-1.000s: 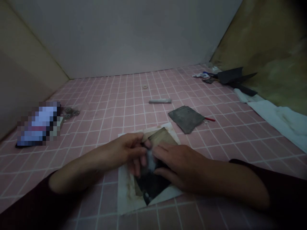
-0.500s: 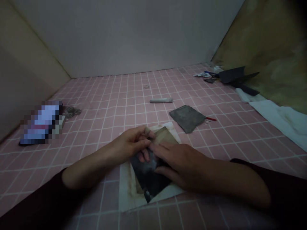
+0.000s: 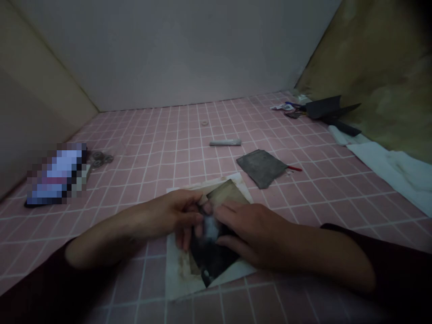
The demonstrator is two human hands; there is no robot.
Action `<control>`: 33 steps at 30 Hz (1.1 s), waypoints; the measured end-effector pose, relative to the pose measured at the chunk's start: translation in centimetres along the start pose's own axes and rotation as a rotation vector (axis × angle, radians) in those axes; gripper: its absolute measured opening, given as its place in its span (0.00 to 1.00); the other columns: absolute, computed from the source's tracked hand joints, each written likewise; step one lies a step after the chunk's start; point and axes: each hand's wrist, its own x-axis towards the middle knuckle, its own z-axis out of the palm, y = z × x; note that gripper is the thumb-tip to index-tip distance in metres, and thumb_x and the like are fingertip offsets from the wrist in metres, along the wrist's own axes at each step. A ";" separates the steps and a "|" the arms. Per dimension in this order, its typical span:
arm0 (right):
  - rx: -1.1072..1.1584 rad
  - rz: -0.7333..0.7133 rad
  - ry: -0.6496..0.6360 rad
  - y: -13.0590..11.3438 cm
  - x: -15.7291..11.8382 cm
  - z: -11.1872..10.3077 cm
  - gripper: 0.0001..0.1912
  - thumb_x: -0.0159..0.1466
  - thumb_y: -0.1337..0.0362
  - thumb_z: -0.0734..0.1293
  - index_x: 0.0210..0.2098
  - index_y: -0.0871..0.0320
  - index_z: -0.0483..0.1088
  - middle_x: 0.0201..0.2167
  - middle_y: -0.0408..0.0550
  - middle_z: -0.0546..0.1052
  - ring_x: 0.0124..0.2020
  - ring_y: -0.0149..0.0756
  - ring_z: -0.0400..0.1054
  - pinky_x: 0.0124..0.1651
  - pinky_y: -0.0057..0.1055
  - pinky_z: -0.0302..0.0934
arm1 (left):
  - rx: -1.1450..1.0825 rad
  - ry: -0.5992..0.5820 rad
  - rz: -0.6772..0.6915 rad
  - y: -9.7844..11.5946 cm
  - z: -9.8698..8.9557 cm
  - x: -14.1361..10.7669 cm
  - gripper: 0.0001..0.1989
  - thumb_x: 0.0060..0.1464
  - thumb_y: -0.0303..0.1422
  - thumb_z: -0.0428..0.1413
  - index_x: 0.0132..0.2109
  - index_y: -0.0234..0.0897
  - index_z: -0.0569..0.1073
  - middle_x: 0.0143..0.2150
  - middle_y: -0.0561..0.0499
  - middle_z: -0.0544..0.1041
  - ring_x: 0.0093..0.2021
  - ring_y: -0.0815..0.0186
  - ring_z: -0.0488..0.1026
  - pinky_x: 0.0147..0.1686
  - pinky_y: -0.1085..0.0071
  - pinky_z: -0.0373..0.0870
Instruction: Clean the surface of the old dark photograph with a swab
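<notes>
Left hand: the left hand [image 3: 175,213] comes in from the left over the white paper, its fingers [image 3: 193,219] bent inward and slightly spread; blur hides whether they pinch anything.
Right hand: the right hand [image 3: 256,231] lies low over the right part of the dark sheet, thumb apart from the other fingers, the tips close to those on the left; whether they clamp anything I cannot tell.
Dark sheet: the dark sheet [image 3: 212,265] lies on the white paper, under and between the hands, one corner pointing near; a pale, blurred patch shows between the hands.
Tan piece: the tan piece [image 3: 231,191] shows beyond the fingers at the far corner; its join with the dark sheet is hidden.
White paper: the white paper [image 3: 175,288], stained brown, lies flat on the near middle of the counter [image 3: 141,157], which has a pink surface with white grid lines.
Grey square: the grey square [image 3: 261,166] lies just beyond, to the right, with a red stick [image 3: 294,168] at its right corner.
Far middle: a pale bar [image 3: 225,142], and farther off a small ring [image 3: 204,122].
Left side: a pixel-masked phone [image 3: 57,175] beside small round parts [image 3: 101,158].
Far right: dark sheets [image 3: 324,108] near white material [image 3: 388,166].
</notes>
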 end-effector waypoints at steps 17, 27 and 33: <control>-0.004 0.024 -0.011 0.0 0.1 0.0 0.17 0.64 0.65 0.64 0.52 0.61 0.64 0.43 0.53 0.74 0.39 0.41 0.69 0.40 0.38 0.62 | -0.057 0.206 0.210 -0.5 -0.1 1.0 0.12 0.61 0.33 0.53 0.50 0.39 0.61 0.27 0.57 0.74 0.22 0.74 0.72 0.21 0.81 0.68; -0.030 0.019 0.002 -0.1 0.0 0.1 0.16 0.64 0.65 0.64 0.51 0.60 0.65 0.41 0.52 0.74 0.36 0.39 0.68 0.36 0.35 0.61 | -0.048 0.184 0.131 -0.2 0.1 0.7 0.15 0.59 0.34 0.54 0.51 0.38 0.61 0.29 0.56 0.74 0.25 0.70 0.74 0.21 0.79 0.69; -0.033 0.023 -0.013 -0.1 -0.1 0.0 0.11 0.65 0.63 0.64 0.45 0.61 0.67 0.41 0.53 0.74 0.35 0.40 0.68 0.36 0.36 0.62 | 0.018 0.063 0.018 0.2 0.0 0.1 0.11 0.60 0.36 0.53 0.47 0.37 0.62 0.30 0.55 0.74 0.20 0.72 0.72 0.19 0.78 0.68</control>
